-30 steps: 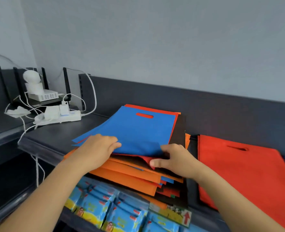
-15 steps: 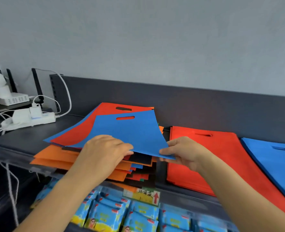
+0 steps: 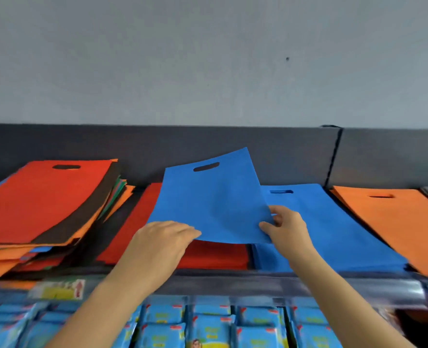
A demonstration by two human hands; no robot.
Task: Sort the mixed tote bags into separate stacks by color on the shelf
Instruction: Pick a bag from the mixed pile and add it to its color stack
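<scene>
While the right hand [image 3: 284, 228] pinches the blue bag [image 3: 208, 204] mid-frame and the left hand [image 3: 162, 238] touches its corner flat-fingered, next up: lay it squarely on the blue stack [image 3: 333, 229], centre right.

1. The bare left forearm comes up from the bottom left and slants toward the middle, its wrist about straight.
2. The left grip [image 3: 164, 238] lies palm down, with its fingers together, nearly straight and pointing right. The tips reach the lower edge of the blue tote bag [image 3: 213, 202] and seem to touch it. The thumb is hidden.
3. The bare right forearm rises from the bottom right and slants inward.
4. The right grip [image 3: 287, 228] pinches the bag's lower right corner, thumb on the near face and curled fingers [image 3: 279, 213] at its right edge.
5. Both grips sit at about the same height, apart, with the bag's lower edge between them.
</scene>
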